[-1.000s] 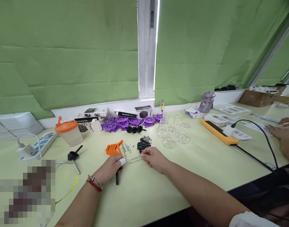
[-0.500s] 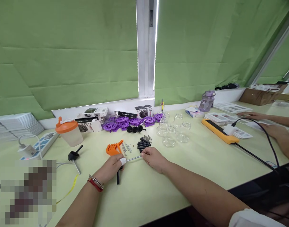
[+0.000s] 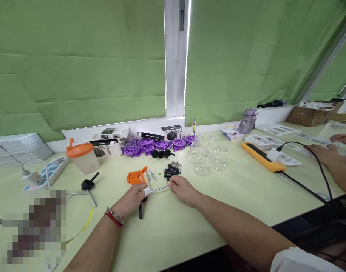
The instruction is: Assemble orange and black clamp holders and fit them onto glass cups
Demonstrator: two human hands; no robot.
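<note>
My left hand (image 3: 135, 199) is closed round a black handle (image 3: 140, 213) that sticks out below the fist; a white wrap covers one fingertip. A thin metal rod (image 3: 159, 188) runs from that hand to my right hand (image 3: 184, 190), whose fingers pinch its far end. Just beyond the hands lie orange plastic pieces (image 3: 136, 176), several loose metal screws (image 3: 151, 175), small black parts (image 3: 171, 172) and springs (image 3: 176, 164).
Purple wheels (image 3: 153, 145), small boxes (image 3: 110, 134) and clear glass jars (image 3: 207, 158) sit further back. An orange-lidded cup (image 3: 82, 156) and a power strip (image 3: 45, 172) stand left. Right: a yellow power strip (image 3: 262, 158) with black cable, and another person's hands (image 3: 327, 155).
My hands hold the rod and handle much as before. The other person's hands at the right have shifted over the cards.
</note>
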